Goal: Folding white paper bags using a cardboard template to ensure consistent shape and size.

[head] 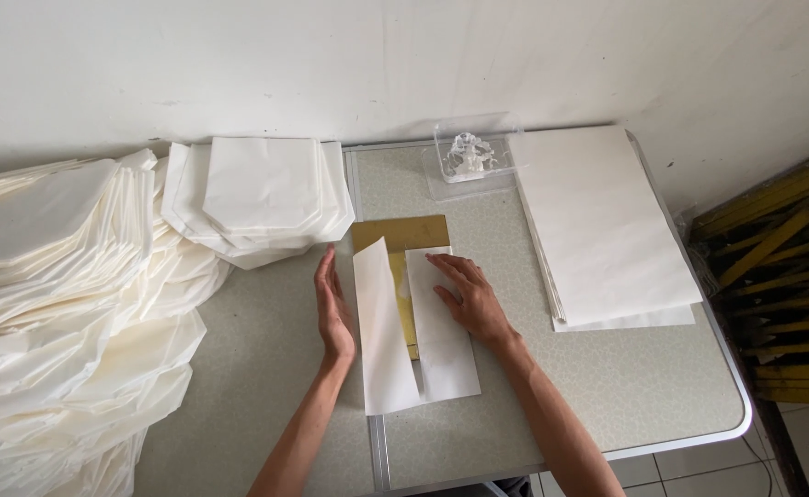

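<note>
A white paper sheet [441,354] lies on the grey table [625,387] over a gold-coloured flat template [395,235]. Both long sides of the sheet are folded inward. My left hand [334,308] stands on edge, fingers straight, against the raised left flap [381,331]. My right hand [470,299] lies flat, palm down, on the right flap and presses it onto the template.
A stack of flat white sheets [602,225] lies at the right. Folded white paper pieces are piled at the back [262,198] and in a large heap at the left [64,304]. A clear plastic box [469,156] stands by the wall. Yellow wooden slats [781,276] stand beyond the table's right edge.
</note>
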